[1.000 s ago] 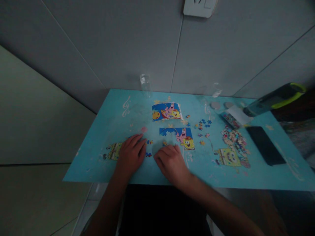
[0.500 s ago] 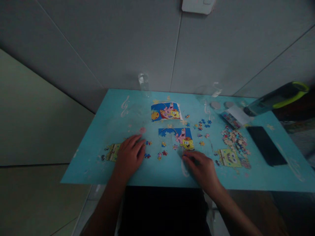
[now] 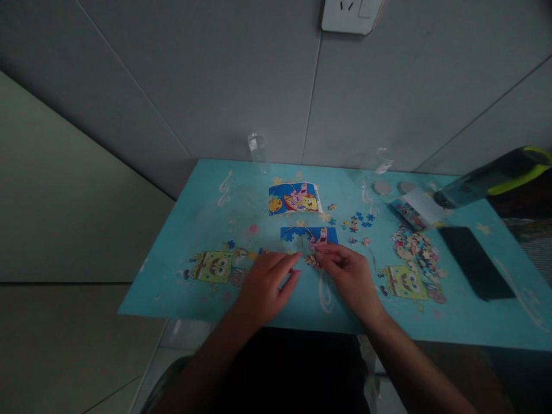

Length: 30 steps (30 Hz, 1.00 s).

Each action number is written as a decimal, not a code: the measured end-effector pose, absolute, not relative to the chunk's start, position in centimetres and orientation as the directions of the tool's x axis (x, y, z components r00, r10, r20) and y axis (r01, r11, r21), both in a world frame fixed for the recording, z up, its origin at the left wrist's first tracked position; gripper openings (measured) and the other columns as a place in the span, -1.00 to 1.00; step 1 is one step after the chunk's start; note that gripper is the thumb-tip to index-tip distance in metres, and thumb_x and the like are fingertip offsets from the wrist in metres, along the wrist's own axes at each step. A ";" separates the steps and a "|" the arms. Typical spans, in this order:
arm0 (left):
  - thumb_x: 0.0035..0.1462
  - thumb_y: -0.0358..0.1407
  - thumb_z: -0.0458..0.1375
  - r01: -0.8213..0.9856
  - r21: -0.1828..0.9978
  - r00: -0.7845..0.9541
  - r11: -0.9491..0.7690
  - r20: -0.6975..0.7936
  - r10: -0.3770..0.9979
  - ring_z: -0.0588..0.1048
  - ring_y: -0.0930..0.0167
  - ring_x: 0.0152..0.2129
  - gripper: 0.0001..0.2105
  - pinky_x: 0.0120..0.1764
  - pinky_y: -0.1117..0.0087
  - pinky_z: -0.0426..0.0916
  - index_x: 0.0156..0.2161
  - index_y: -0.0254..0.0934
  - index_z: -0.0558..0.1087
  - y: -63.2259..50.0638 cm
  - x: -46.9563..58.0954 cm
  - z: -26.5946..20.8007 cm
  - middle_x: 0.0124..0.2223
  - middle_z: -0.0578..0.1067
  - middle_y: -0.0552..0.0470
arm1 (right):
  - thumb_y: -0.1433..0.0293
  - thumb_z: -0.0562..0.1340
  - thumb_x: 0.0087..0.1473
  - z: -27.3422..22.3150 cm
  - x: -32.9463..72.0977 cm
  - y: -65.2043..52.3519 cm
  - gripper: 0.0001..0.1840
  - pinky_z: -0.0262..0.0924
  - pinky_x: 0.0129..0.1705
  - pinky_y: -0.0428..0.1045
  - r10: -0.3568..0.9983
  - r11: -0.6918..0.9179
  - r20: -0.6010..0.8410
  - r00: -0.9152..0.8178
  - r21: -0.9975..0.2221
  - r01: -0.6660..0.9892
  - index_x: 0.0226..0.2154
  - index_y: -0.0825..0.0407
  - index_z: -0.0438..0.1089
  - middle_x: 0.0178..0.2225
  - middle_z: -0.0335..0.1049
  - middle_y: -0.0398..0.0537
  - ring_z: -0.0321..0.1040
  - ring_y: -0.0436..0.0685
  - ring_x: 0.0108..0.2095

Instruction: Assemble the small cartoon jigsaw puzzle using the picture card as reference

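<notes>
A partly assembled jigsaw puzzle [image 3: 325,234] with a blue background and a pink figure lies before me, with a gap on its left side. My right hand [image 3: 351,282] covers its lower right part, thumb and forefinger pinched over a small puzzle piece at the lower edge; the fingers mostly hide that piece. My left hand [image 3: 264,284] rests palm down at the lower left, fingers stretched and thumb apart, over loose pieces. One blue loose piece [image 3: 230,244] shows left of it. Behind the puzzle lies a picture sheet [image 3: 294,198] with the same scene.
Several loose pieces [image 3: 368,221] lie right of the puzzle, and a larger pile [image 3: 416,250] lies farther right. Beside it are a black phone [image 3: 476,261], a folded card [image 3: 416,208] and a dark bottle [image 3: 487,175]. Clear plastic containers [image 3: 259,150] stand by the wall.
My left hand has moved right, toward the puzzle, uncovering the printed figure on the table. My right hand has moved slightly up and left onto the puzzle's lower edge. The view has shifted slightly.
</notes>
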<state>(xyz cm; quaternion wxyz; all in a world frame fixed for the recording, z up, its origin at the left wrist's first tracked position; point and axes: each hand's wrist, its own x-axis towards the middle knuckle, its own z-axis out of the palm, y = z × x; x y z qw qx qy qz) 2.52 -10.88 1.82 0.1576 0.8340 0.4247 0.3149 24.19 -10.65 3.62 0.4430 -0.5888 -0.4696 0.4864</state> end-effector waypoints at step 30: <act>0.27 -0.32 0.23 0.720 0.458 0.428 -0.521 0.298 0.853 0.41 0.22 -0.02 -0.78 0.01 0.10 0.32 0.01 -0.16 0.53 -5.0 6.1 -0.5 -0.04 0.46 -0.06 | 0.35 0.22 0.27 -1.1 30.6 -12.0 -0.80 0.35 0.09 0.24 0.943 0.155 0.321 0.082 -0.646 0.747 -0.11 -0.04 0.53 -0.01 0.49 0.06 0.47 0.25 -0.02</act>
